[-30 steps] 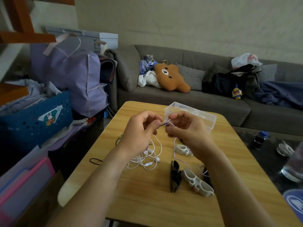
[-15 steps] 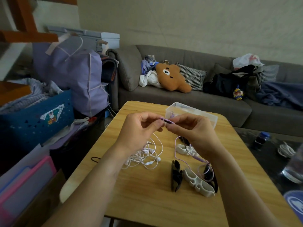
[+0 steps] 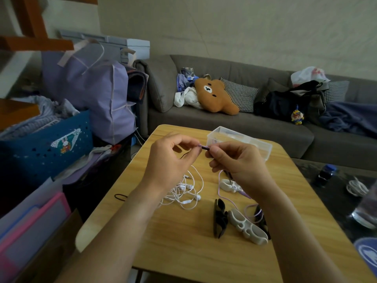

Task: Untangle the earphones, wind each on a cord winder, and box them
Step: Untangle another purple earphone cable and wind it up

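Above the wooden table, my left hand and my right hand pinch the two ends of a short purple plug piece of the purple earphone. Its purple cord trails down under my right wrist to the table. A tangle of white earphones lies below my left hand. A thin black cord shows under my left fingers. White cord winders and black cord winders lie on the table. A clear plastic box stands at the far edge.
A black hair-tie-like loop lies at the table's left edge. A grey sofa with a bear plush is beyond the table. Blue basket and folders crowd the left. A dark side table with bottle sits right.
Both hands have stayed above the table and pulled slightly apart, so the purple plug piece now shows between the fingertips. More purple cord has been drawn up from the table.
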